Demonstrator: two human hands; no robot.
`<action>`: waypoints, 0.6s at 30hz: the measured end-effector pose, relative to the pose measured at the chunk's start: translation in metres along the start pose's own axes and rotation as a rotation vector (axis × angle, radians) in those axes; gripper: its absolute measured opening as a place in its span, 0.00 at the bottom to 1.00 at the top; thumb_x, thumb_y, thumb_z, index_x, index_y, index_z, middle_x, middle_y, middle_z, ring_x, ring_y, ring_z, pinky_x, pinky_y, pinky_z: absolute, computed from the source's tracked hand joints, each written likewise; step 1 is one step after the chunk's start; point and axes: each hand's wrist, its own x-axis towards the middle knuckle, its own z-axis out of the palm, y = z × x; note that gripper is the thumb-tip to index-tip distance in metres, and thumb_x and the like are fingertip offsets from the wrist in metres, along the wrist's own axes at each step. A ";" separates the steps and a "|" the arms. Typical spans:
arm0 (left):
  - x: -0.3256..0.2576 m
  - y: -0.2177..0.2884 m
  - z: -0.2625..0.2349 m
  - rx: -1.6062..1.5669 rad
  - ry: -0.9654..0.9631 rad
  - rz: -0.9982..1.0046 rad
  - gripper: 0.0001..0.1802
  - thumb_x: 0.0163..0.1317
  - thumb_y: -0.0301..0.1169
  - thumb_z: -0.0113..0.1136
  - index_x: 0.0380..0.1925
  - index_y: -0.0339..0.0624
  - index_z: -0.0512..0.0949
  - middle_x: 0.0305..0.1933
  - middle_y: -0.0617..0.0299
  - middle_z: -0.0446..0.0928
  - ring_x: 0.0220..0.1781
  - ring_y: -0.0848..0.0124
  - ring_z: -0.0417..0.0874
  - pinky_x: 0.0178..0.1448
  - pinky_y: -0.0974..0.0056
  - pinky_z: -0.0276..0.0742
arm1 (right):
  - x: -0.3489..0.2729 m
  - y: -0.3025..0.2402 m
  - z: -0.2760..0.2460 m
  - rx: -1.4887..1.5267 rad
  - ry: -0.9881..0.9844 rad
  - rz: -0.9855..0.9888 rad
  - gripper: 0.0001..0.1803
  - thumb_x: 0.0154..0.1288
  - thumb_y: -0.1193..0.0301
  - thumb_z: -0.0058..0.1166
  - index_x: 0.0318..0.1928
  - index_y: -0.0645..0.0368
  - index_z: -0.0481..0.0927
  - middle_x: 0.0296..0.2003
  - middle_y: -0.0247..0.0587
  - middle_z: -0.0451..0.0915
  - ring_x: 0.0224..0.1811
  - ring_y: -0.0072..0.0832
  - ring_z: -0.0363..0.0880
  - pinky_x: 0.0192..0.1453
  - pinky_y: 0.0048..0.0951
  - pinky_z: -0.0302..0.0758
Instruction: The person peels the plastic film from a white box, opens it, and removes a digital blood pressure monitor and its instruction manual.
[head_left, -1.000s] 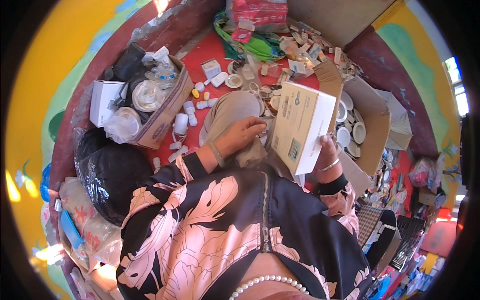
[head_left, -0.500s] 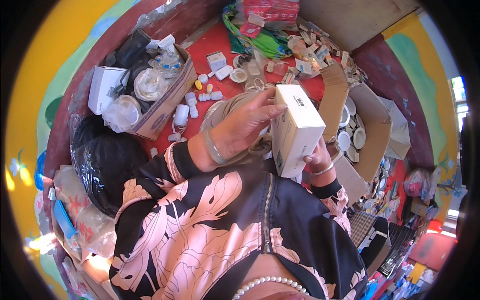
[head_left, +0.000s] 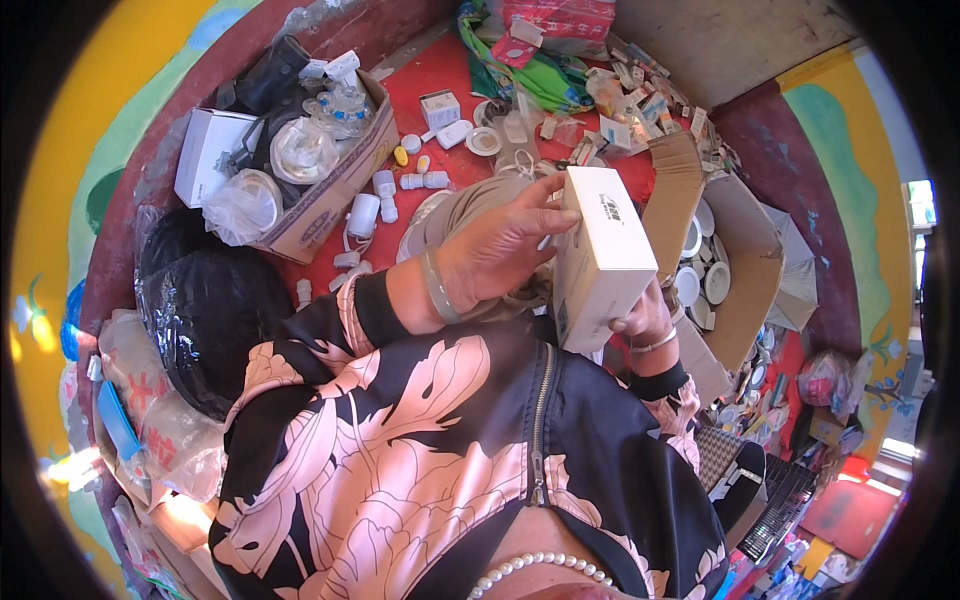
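Upright in front of my body is a white cardboard box point(head_left: 603, 265) with dark print on its top and sides. My right hand point(head_left: 648, 318) holds it low on the right side, the thumb against the near face and the other fingers largely hidden. At the upper left edge, my left hand point(head_left: 505, 245) has its thumb and fingers pressed to the box. The box looks closed, and its far side is out of sight.
To the left stands an open carton point(head_left: 330, 205) of plastic-wrapped lamps and parts, beside a black plastic bag point(head_left: 205, 310). An open carton point(head_left: 750, 270) of round white lights is on the right. White fittings and several small boxes point(head_left: 440, 109) lie on the red floor cloth.
The box has turned slightly and shifted a little to the right, with both hands staying on it. The view has shifted slightly.
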 end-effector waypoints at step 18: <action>-0.002 -0.022 -0.023 -0.097 -0.065 -0.004 0.39 0.45 0.30 0.58 0.63 0.39 0.64 0.60 0.56 0.71 0.64 0.63 0.69 0.71 0.60 0.58 | 0.008 -0.008 0.017 -0.184 -0.076 -0.138 0.81 0.22 0.40 0.75 0.74 0.64 0.42 0.72 0.54 0.52 0.76 0.42 0.46 0.76 0.38 0.44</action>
